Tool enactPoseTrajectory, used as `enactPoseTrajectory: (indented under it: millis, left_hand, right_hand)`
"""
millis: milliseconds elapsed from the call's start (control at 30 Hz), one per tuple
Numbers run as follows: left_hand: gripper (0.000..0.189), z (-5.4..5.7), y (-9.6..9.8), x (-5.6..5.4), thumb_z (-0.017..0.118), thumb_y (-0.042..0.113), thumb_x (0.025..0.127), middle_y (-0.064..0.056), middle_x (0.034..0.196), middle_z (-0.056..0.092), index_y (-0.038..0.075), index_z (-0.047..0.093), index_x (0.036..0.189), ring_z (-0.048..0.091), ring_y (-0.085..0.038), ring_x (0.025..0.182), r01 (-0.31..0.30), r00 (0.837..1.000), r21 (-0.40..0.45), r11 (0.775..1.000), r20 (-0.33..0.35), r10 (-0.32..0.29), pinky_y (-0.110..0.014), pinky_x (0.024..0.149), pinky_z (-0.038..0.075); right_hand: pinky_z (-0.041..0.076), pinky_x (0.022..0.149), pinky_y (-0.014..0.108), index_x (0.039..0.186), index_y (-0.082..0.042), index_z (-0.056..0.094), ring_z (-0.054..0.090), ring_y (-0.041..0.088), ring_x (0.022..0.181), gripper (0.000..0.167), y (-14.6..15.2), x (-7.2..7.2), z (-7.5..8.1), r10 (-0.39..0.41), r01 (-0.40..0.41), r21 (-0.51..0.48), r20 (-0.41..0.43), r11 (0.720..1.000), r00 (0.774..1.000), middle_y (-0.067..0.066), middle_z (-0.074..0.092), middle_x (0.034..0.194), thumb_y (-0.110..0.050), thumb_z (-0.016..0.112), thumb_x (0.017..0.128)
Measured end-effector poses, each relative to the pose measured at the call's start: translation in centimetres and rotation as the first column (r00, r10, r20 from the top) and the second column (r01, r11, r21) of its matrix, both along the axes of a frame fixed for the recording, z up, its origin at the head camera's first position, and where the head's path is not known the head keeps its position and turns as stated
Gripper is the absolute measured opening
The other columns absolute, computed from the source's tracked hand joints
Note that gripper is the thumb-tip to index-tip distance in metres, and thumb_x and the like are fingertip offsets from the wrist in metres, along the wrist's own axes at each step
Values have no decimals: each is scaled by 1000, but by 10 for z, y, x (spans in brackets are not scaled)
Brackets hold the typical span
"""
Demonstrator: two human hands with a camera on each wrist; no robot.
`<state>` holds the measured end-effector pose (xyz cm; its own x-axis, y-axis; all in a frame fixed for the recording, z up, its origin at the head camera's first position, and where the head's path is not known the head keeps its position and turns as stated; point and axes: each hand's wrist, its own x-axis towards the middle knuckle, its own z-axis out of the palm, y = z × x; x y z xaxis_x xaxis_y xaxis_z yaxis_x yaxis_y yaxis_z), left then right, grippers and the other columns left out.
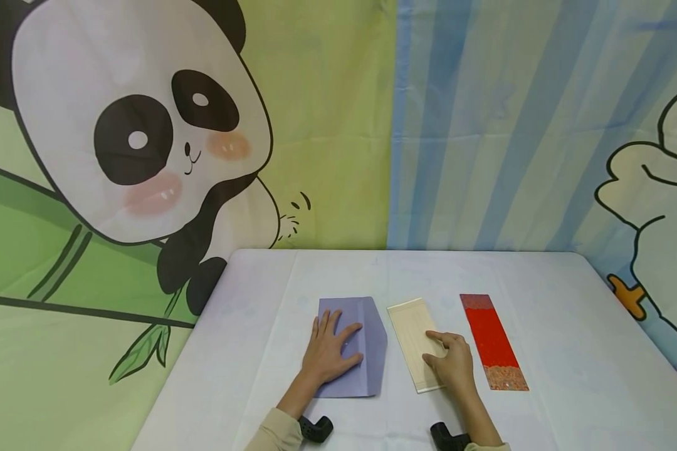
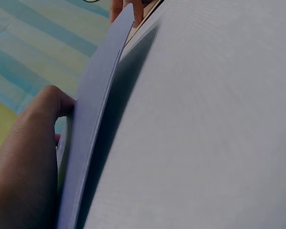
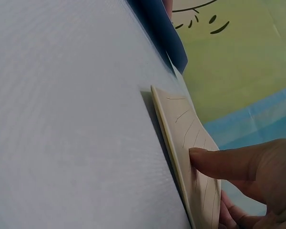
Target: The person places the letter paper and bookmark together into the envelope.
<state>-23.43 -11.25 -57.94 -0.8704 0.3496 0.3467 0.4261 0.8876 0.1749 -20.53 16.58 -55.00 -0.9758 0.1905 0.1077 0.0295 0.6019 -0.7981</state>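
My left hand (image 1: pixel 326 354) lies with spread fingers on a purple paper envelope (image 1: pixel 375 351), which has a slanted flap along its right side. In the left wrist view the purple envelope (image 2: pixel 97 95) shows edge-on, with a dark shadow beneath its near edge. My right hand (image 1: pixel 456 366) touches a cream, thinly lined flat packet (image 1: pixel 410 326) with thumb and index finger apart on its top face. Seen from the right wrist, the thumb presses on the cream packet (image 3: pixel 190 138), while the other fingers are partly hidden beyond its edge.
Right of the cream packet lies a long red paper packet (image 1: pixel 493 338) with patterned gold-orange ends. All three items rest on a white table (image 1: pixel 575 338). Behind it hangs a printed curtain (image 1: pixel 327 125) with a panda. Black wrist mounts (image 1: pixel 316 430) sit below both hands.
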Motion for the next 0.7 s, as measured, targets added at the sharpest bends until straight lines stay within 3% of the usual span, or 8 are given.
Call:
enactPoseTrajectory:
  millis: [433, 600, 700]
  left_hand:
    - [62, 1, 0, 1, 56, 63, 73, -16, 142, 35, 38, 50, 130, 23, -41, 133, 3, 1000, 11, 1000, 9, -3, -57, 105, 17]
    - [62, 1, 0, 0, 56, 63, 73, -16, 142, 35, 38, 50, 130, 23, -41, 133, 2, 1000, 13, 1000, 6, -2, -57, 105, 17]
    - [62, 0, 0, 1, 56, 63, 73, -16, 142, 35, 39, 50, 130, 22, -41, 133, 1, 1000, 9, 1000, 8, -1, -57, 105, 17]
  right_hand:
    - [43, 84, 53, 110, 0, 67, 52, 41, 103, 46, -1, 0, 1, -25, 26, 49, -19, 998, 999, 27, 56, 111, 1, 78, 65]
    - [46, 79, 51, 109, 0, 67, 55, 38, 97, 46, -1, 0, 2, -20, 22, 46, -33, 999, 999, 26, 59, 113, 2, 78, 65]
    - [44, 84, 52, 109, -1, 68, 55, 39, 101, 45, 0, 0, 1, -13, 14, 48, -25, 999, 1000, 25, 59, 113, 2, 77, 65]
